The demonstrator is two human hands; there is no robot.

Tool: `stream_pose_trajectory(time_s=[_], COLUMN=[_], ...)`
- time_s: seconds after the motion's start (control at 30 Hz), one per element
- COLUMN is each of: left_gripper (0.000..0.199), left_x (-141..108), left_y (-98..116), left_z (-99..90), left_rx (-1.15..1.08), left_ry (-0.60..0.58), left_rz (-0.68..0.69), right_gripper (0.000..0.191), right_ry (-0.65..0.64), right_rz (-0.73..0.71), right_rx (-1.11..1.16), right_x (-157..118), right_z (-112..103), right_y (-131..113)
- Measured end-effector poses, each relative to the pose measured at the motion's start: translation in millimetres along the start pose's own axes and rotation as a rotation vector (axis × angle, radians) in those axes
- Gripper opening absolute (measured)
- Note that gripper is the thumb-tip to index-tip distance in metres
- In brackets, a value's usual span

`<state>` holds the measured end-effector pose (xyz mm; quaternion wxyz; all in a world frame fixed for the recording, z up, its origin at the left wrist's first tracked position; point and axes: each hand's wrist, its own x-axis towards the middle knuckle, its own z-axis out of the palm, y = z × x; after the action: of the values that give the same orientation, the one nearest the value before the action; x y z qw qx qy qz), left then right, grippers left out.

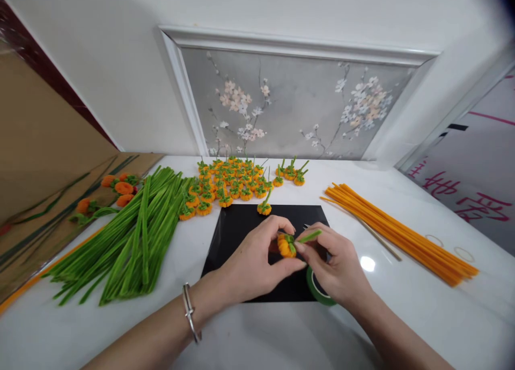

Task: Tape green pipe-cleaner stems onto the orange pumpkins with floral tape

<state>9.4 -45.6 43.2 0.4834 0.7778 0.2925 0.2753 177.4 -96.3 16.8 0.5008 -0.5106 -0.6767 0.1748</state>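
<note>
A small orange chenille pumpkin [286,246] with a green top and a green stem [310,236] is between my hands, above a black mat [234,240]. My left hand [257,254] curves its fingers round the orange body, thumb below. Pinched at the green top, by the stem, is my right hand [336,260]; its other fingers curl behind. Partly under that hand lies a roll of green tape [317,290]. Metal tips, perhaps of scissors [306,227], show behind it. Another such pumpkin [264,209] stands at the mat's far edge.
Many matching pumpkins [235,179] crowd the table's back, with several more [290,171] just right. Green chenille stems [129,246] lie left, orange ones [402,233] right beside a thin stick [380,238]. Orange flowers [124,187] rest on cardboard at left. A framed wall panel [298,104] rises behind.
</note>
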Motion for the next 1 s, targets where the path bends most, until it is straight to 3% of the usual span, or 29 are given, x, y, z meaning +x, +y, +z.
stream_pose_trajectory(time_s=[0.1, 0.27, 0.4, 0.47, 0.63, 0.7, 0.8, 1.0], left_gripper=[0.011, 0.01, 0.014, 0.013, 0.031, 0.024, 0.005, 0.005], left_x=[0.5, 5.3, 6.5, 5.2, 1.7, 1.8, 3.1, 4.8], left_y=[0.2, 0.5, -3.5, -3.4, 0.5, -1.0, -4.8, -1.2], left_z=[2.1, -2.4, -5.6, -5.4, -0.8, 1.2, 2.1, -4.1], left_rx=[-0.058, -0.435, -0.615, -0.562, -0.045, 0.055, 0.063, -0.202], left_ry=[-0.021, -0.138, -0.223, -0.218, -0.024, -0.003, -0.01, -0.131], left_rz=[-0.057, -0.219, -0.345, -0.343, -0.066, -0.027, -0.02, -0.108], right_gripper=[0.013, 0.014, 0.018, 0.017, 0.016, 0.016, 0.015, 0.016], right_ry=[-0.031, -0.091, -0.129, -0.126, -0.064, -0.06, -0.065, -0.039], right_rz=[-0.01, -0.018, -0.027, -0.022, 0.009, 0.008, -0.015, 0.024], right_rx=[0.006, 0.041, 0.07, 0.054, -0.033, -0.041, -0.05, -0.057], right_x=[-0.1, 1.2, 1.6, 0.8, -1.3, -1.2, -0.8, -1.5], right_z=[0.2, -1.3, -0.7, 0.3, 3.1, 4.0, 4.9, 4.3], right_y=[-0.7, -1.2, -1.9, -1.8, 0.0, 0.5, 0.9, 1.5])
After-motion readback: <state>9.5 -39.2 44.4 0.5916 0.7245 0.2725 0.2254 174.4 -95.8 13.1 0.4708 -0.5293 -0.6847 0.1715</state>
